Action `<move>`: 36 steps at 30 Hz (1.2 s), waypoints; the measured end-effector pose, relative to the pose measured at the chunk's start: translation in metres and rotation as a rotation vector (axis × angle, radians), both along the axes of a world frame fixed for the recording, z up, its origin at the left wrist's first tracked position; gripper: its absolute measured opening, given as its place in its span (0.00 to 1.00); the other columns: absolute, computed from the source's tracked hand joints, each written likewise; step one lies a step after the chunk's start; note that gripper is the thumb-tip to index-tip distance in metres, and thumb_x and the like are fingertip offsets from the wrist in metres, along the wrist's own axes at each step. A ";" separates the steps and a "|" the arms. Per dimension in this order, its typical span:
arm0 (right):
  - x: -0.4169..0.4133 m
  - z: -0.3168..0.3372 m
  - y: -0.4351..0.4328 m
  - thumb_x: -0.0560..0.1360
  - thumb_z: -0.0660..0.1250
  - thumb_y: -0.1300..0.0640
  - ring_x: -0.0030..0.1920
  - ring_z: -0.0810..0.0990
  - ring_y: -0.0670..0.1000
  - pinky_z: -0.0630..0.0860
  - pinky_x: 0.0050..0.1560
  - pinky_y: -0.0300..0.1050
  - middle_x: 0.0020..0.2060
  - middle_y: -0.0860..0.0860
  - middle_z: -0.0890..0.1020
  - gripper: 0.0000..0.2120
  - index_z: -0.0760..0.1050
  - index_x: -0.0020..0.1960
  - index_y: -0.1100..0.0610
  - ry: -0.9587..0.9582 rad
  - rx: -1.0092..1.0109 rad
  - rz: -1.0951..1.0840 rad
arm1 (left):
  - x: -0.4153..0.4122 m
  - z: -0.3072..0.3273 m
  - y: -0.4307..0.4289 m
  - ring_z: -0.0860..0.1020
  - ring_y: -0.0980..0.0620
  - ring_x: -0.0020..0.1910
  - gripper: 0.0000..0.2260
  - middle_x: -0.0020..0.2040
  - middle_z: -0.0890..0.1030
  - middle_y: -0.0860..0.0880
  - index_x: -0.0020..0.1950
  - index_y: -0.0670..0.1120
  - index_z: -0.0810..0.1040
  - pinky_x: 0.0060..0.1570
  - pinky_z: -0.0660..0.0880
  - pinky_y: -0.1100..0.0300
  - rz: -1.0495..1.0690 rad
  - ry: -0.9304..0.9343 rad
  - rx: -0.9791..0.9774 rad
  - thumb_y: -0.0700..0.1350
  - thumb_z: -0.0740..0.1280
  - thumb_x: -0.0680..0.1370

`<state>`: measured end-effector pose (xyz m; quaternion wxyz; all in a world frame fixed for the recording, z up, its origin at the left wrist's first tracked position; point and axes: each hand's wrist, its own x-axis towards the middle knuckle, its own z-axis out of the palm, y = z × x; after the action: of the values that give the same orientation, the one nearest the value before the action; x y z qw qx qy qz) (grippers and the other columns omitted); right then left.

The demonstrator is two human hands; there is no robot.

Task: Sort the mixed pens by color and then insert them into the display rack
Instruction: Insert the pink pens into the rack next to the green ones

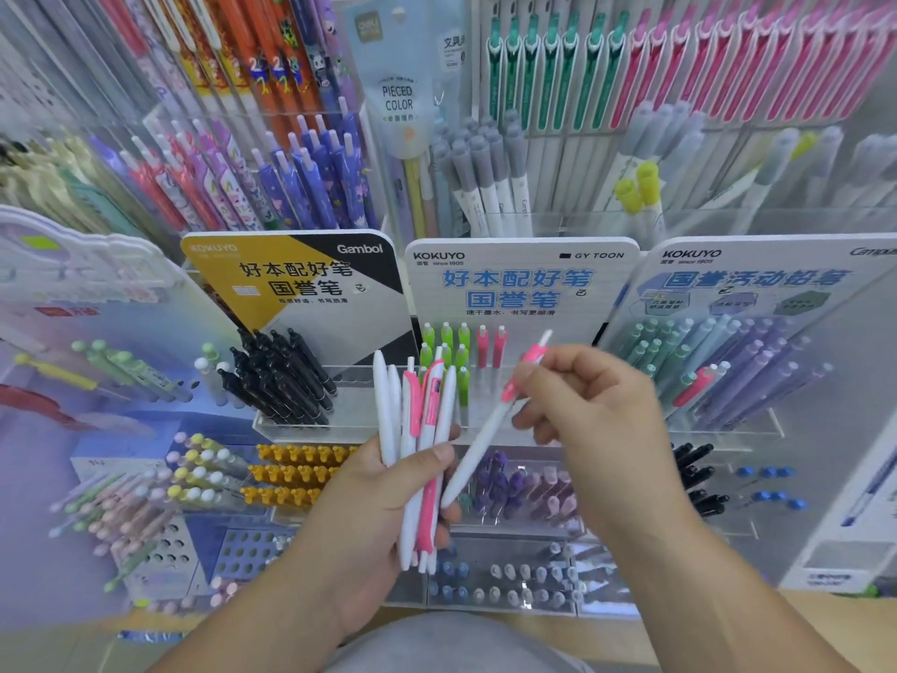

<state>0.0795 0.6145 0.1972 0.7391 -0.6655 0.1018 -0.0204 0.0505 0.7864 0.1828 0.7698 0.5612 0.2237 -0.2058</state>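
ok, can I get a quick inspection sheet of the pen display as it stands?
Surface: tan shelf under the racks, mostly hidden.
Job's things: bundle of pens, white and pink, upright; single pen, white with pink clip, tilted; middle rack holds green pens and pink pens.
Clutter: one stray pink pen among the purple pens to the right.
Grippers: left hand grips the bundle; right hand pinches the single pen.
Cables: nothing seen.
Surroundings: black pens on the left; packaged pens hang behind.
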 end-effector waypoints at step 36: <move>0.046 -0.065 -0.009 0.77 0.68 0.59 0.44 0.83 0.53 0.80 0.44 0.51 0.44 0.48 0.86 0.08 0.81 0.56 0.55 -0.373 -0.964 -0.030 | -0.002 -0.005 0.015 0.76 0.47 0.32 0.21 0.40 0.79 0.40 0.60 0.40 0.78 0.30 0.75 0.54 0.070 -0.018 -0.070 0.43 0.71 0.68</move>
<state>0.1259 0.6054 0.1320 0.3536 -0.9140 -0.0431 -0.1940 0.0488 0.8017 0.1782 0.7976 0.5277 0.2290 -0.1813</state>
